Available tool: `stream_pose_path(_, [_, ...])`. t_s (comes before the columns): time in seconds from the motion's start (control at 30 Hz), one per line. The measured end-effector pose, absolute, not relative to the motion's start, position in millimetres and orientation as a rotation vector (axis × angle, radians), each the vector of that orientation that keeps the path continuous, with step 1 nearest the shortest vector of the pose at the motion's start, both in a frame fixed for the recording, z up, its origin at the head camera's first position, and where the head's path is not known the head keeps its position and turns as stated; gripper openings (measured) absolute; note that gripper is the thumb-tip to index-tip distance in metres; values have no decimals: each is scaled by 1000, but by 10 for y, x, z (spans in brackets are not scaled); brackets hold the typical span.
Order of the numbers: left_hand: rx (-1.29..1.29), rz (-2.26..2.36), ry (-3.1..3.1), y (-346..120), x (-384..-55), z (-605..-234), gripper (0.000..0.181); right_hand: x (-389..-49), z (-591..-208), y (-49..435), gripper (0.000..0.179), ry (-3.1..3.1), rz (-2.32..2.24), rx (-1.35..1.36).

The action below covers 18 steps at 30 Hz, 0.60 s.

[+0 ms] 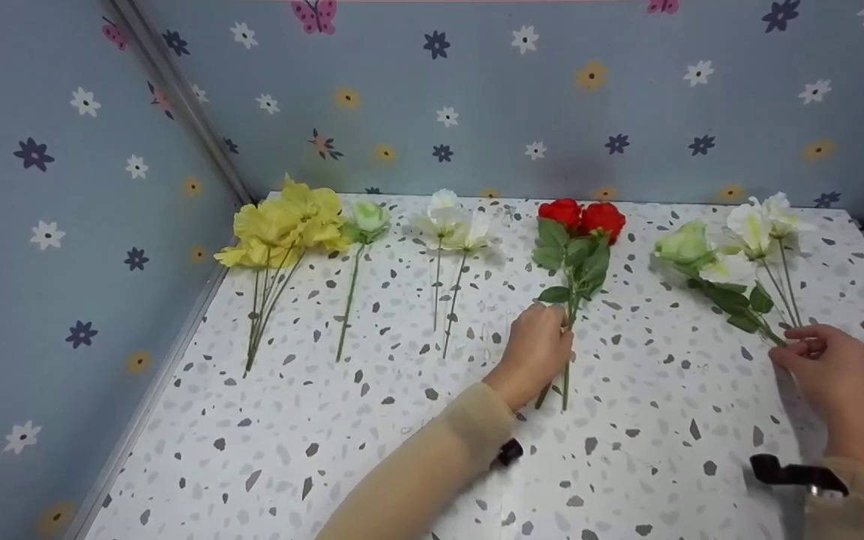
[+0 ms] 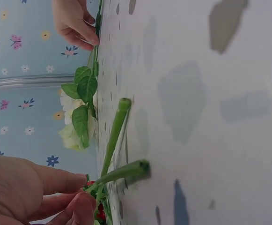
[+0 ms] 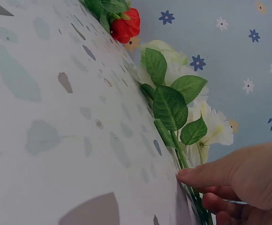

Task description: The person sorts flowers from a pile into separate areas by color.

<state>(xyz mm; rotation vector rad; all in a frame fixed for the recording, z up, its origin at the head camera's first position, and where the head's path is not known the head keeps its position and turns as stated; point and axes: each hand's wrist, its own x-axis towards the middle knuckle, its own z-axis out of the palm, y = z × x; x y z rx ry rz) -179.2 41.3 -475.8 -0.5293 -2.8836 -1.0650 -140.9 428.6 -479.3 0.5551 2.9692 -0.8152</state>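
Note:
Two red roses [image 1: 603, 220] with green leaves lie in the middle of the table, and my left hand [image 1: 533, 352] pinches their stems below the leaves. In the left wrist view the cut stem ends [image 2: 138, 169] stick out past the fingers. At the right, my right hand [image 1: 833, 367] pinches the stem of a pale green rose [image 1: 683, 244] between thumb and fingers. That stem [image 3: 182, 159] lies along the tabletop in the right wrist view. White flowers [image 1: 751, 229] on thin stems lie beside and partly behind the green rose.
Yellow flowers [image 1: 289, 217] lie at the far left, then a single pale green rose [image 1: 367, 217], then two white flowers [image 1: 443, 217]. The speckled white table [image 1: 372, 450] meets patterned blue walls [image 1: 477, 97] at the back and left.

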Motion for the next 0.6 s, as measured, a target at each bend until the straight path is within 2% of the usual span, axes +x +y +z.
stream_pose_path(0.13, [-532, -1108, -2858, 331, -1778, -4686, 11, -1393, -4829, 4261, 52, 3018, -785, 490])
stream_pose_path(0.43, [-418, -1365, -2667, -21, -1699, -4368, 14, -1428, -4829, 4187, 27, 3046, -746, 479])
stream_pose_path(0.6, [-367, -1421, -2561, -219, -1649, -4303, 11, -1442, -4816, 4203, 31, 3036, -757, 392])
